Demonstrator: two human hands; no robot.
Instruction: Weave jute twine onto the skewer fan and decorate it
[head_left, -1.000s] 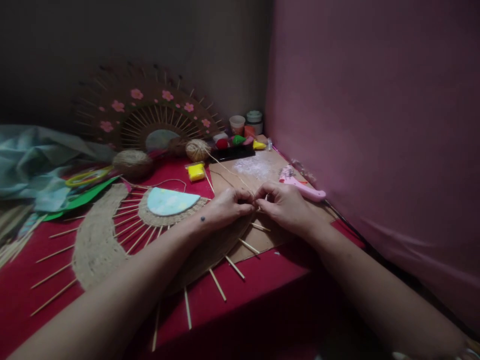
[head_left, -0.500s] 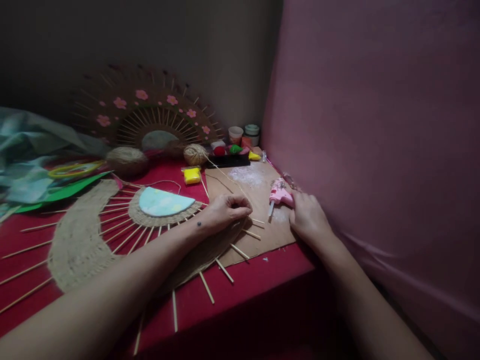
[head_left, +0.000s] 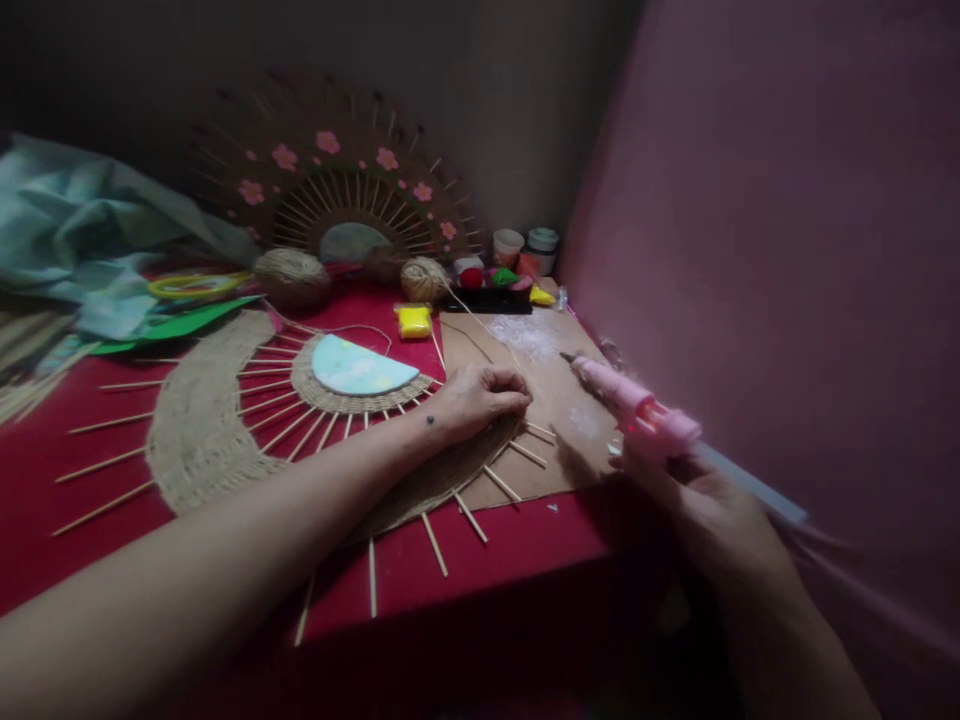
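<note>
My right hand [head_left: 712,500] is wrapped round a pink hot glue gun [head_left: 630,400], raised above the table's right side. The gun's dark nozzle points left, and a pale glue stick [head_left: 757,485] juts from its rear. Fingers pinched, my left hand [head_left: 487,400] holds the twine [head_left: 480,318] at the right edge of a woven half-round fan [head_left: 206,430]. Thin wooden sticks [head_left: 472,518] radiate from the fan, and a pale blue half-disc [head_left: 360,365] sits at its centre. My left forearm covers part of the weave.
A cardboard sheet [head_left: 480,350] with dried glue lies under the fan's right edge. Behind are twine balls [head_left: 425,280], a yellow packet [head_left: 414,321], cups [head_left: 508,247] and a flowered fan [head_left: 330,180] against the wall. A pink curtain [head_left: 787,250] hangs at the right.
My right hand has lifted the glue gun off the cardboard and turned it, nozzle now to the left. My left hand keeps its pinch at the fan's edge. The view has shifted slightly.
</note>
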